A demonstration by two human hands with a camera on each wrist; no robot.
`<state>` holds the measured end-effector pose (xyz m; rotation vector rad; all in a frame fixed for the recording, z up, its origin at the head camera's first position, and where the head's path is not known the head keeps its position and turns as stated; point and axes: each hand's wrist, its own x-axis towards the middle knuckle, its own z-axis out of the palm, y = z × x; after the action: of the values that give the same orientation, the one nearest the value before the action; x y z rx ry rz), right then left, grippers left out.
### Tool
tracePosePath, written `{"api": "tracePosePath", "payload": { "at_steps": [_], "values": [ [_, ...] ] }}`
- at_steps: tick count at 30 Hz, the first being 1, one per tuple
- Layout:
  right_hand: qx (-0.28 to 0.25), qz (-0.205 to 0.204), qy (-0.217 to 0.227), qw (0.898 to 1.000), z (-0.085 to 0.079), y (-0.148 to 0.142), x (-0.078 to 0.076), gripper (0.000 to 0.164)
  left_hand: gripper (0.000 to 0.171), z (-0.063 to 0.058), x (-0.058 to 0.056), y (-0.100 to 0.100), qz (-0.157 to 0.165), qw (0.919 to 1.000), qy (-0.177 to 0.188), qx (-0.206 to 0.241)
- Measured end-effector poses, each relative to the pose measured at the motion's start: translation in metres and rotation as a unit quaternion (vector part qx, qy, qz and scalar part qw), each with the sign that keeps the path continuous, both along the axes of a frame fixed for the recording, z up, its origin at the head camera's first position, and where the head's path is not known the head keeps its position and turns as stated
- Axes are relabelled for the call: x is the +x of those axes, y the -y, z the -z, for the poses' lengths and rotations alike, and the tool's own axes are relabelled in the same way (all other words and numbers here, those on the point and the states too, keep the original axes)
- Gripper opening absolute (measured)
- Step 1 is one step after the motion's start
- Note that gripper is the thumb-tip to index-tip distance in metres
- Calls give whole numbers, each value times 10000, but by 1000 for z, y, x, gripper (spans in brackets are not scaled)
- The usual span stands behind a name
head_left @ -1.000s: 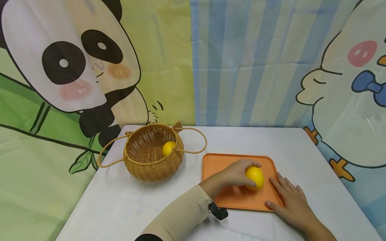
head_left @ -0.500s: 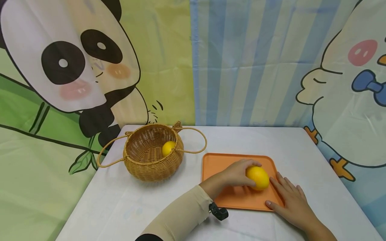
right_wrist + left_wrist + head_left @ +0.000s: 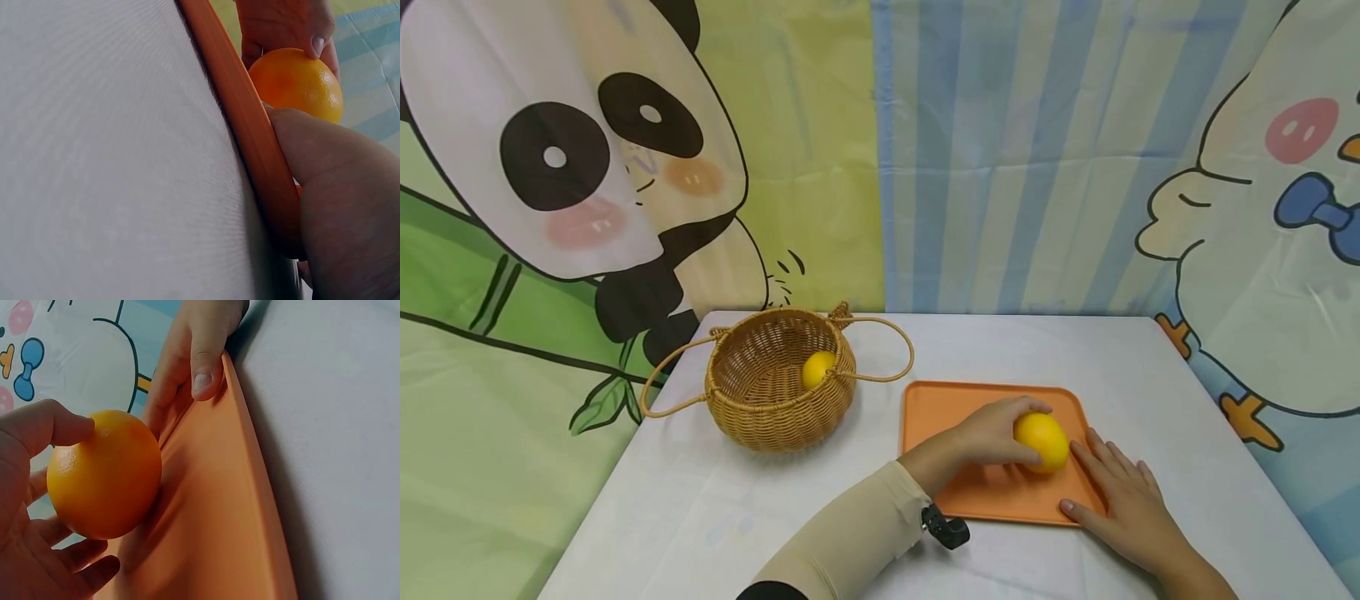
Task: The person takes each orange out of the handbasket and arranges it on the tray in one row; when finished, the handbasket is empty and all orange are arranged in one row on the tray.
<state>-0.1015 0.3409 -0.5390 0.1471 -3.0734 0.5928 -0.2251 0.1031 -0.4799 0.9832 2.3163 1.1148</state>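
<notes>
My left hand (image 3: 1000, 432) pinches a yellow-orange orange (image 3: 1042, 442) between thumb and fingers, over the right part of an orange rectangular tray (image 3: 955, 404). In the left wrist view the thumb presses the upper side of the fruit while other fingers spread around and beneath it. My right hand (image 3: 1122, 504) rests on the tray's right edge, fingers fairly straight and thumb on the near corner; its fingertips come close to the fruit. Seen from the right wrist, the tray rim (image 3: 240, 119) runs beside the base of the thumb.
A round wicker basket (image 3: 782, 429) with two loop handles stands left of the tray, holding a similar yellow fruit (image 3: 817, 369). White cloth covers the table (image 3: 820, 517). Behind it hang printed curtains (image 3: 1000, 150) with cartoon animals. A black strap clip (image 3: 946, 528) sits at the left wrist.
The orange has shifted slightly right in my left fingers and more of it shows than a second ago. My left hand barely moves; my right hand stays on the tray edge.
</notes>
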Motion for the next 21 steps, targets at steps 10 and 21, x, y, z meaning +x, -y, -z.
{"api": "tracePosePath", "payload": {
  "at_steps": [10,21],
  "values": [
    [35,14,0,10000,-1,1,0,101,70,5,0,-4,-64,9995,-239,-181],
    [14,50,48,10000,-1,0,-1,102,70,7,-1,-6,-28,9996,-226,-170]
  ]
}}
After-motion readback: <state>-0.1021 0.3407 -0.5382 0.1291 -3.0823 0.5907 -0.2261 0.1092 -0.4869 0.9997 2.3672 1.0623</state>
